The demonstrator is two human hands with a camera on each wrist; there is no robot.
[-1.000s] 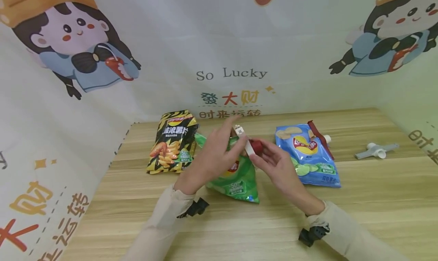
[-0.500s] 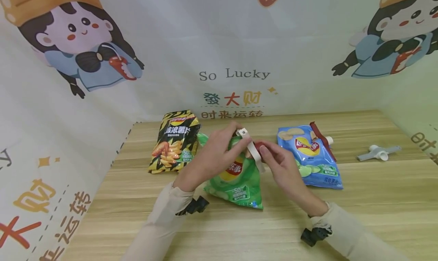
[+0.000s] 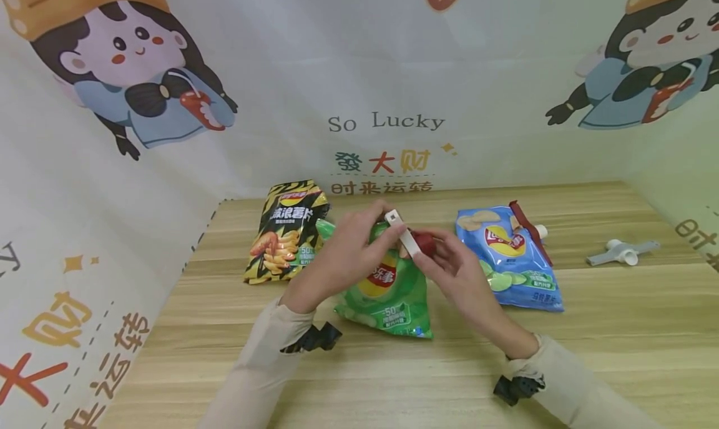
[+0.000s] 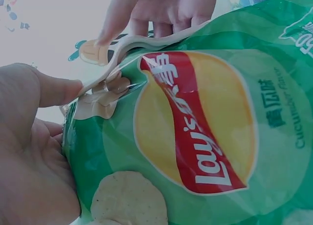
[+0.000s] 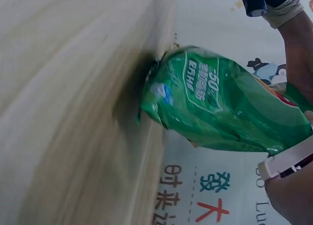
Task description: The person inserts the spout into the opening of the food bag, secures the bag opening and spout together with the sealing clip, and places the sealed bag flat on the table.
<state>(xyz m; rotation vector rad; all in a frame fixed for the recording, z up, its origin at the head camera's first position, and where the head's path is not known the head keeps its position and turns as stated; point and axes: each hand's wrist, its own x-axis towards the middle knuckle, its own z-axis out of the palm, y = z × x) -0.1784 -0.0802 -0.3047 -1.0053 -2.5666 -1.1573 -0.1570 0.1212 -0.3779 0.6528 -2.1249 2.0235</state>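
Glossy film, smooth plastic, wood grain, matt cloth.
Shiny, crinkled plastic film on green bag (image 3: 390,298), same on blue bag (image 3: 508,254) and black-and-yellow bag (image 3: 286,232); smooth, low-sheen plastic on white clip (image 3: 410,245); dull plastic on grey clip (image 3: 622,252); pale, satin-looking wood grain on tabletop (image 3: 393,385); matt, faintly creased cloth on backdrop (image 3: 298,67); plain matt cloth on beige sleeves (image 3: 255,369).

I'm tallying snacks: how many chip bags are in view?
3: black-and-yellow bag on the left, green bag in the middle, blue bag on the right, seen from the head camera.
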